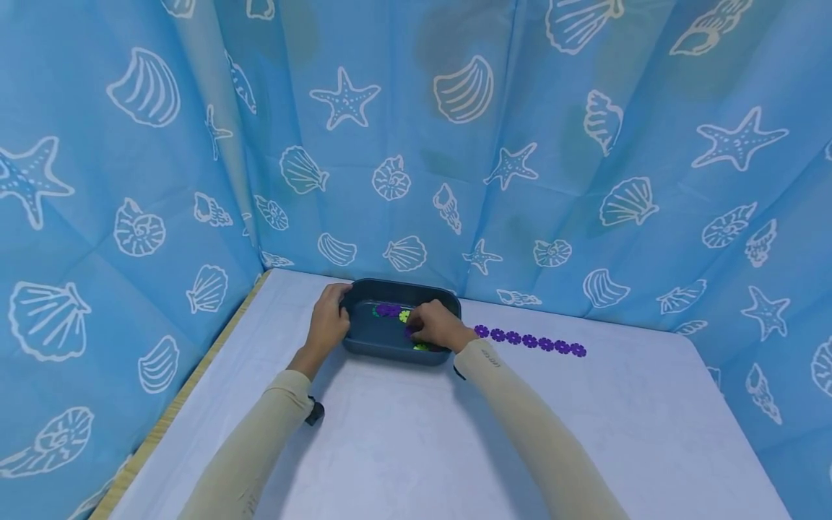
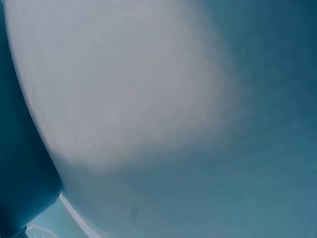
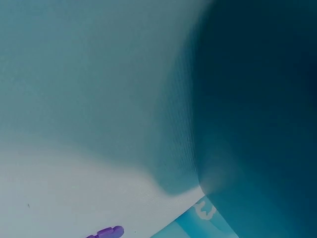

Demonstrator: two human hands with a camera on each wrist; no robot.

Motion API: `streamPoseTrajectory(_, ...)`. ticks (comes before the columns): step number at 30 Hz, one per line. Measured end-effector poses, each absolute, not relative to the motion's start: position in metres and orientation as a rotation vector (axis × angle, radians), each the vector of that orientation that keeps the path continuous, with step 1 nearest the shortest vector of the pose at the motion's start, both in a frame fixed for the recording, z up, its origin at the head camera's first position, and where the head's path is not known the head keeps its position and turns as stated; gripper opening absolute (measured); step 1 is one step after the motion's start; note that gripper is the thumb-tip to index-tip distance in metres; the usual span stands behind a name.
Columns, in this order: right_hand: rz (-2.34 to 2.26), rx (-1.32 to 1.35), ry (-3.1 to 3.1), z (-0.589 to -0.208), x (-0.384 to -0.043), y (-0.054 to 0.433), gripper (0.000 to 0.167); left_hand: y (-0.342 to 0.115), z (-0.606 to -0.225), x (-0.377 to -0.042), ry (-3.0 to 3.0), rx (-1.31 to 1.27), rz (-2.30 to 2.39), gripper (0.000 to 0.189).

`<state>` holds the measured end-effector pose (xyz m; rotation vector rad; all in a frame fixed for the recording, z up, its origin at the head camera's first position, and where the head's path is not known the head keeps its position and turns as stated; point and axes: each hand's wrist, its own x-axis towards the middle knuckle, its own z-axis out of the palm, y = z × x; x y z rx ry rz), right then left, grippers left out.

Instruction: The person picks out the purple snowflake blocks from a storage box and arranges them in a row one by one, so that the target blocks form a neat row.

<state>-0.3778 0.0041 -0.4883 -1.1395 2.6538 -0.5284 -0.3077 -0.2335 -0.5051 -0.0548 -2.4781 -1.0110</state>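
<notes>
A dark grey rectangular bin (image 1: 361,347) stands at the back of the table in the head view. My left hand (image 1: 329,318) holds its left end, thumb inside the rim. Inside, purple flower-shaped discs (image 1: 388,310) lie near the middle with a bit of green beside them, and a yellow-green disc (image 1: 404,315) is to their right. Over the right end, my right hand (image 1: 437,325) reaches in with bent fingers pointing down. Purple shows right at its fingertips; I cannot tell whether they pinch a disc. Both wrist views show mostly tabletop and the blurred dark bin wall (image 3: 257,99).
A row of several purple flower-shaped discs (image 1: 529,341) runs rightward from the bin along the white tabletop (image 1: 403,448). A blue shell-patterned curtain (image 1: 403,130) hangs close behind and at the sides. The table's wooden edge (image 1: 175,412) shows at left.
</notes>
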Motion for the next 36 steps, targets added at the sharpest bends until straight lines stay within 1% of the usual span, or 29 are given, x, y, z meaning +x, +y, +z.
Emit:
streamPoseTrajectory(3,-0.504,-1.118,2.664,-0.4889,-0.3777,0.0019,0.026,-0.2339,-0.5061,-0.308,-2.477,-0.053,-1.005,0.046)
streamPoseTrajectory(6,-0.455,-1.109,2.666,-0.4899,-0.3781,-0.0011,0.033,-0.2345,-0.5068,-0.3081,-2.478,-0.054,-0.995,0.046)
streamPoseTrajectory(9,-0.426,-1.127,2.656,-0.492,-0.3782,-0.0033,0.041,-0.2345,-0.5071,-0.3072,-2.474,-0.051,-1.0,0.046)
streamPoseTrajectory(11,-0.423,-1.153,2.651,-0.4925,-0.3782,-0.0035,0.043,-0.2342,-0.5066,-0.3069,-2.469,-0.052,-1.009,0.047)
streamPoseTrajectory(14,-0.429,-1.184,2.668,-0.493,-0.3784,-0.002,0.041,-0.2339,-0.5057,-0.3075,-2.464,-0.068,-1.017,0.047)
streamPoseTrajectory(21,-0.498,-1.259,2.69,-0.4947,-0.378,0.0014,0.025,-0.2339,-0.5061,-0.3084,-2.483,-0.05,-1.01,0.047)
streamPoseTrajectory(27,-0.507,-1.176,2.648,-0.494,-0.376,0.0021,0.028,-0.2345,-0.5078,-0.3079,-2.495,-0.042,-1.008,0.047)
streamPoseTrajectory(36,-0.51,-1.203,2.651,-0.4916,-0.3776,0.0019,0.029,-0.235,-0.5075,-0.3091,-2.481,-0.058,-1.022,0.047)
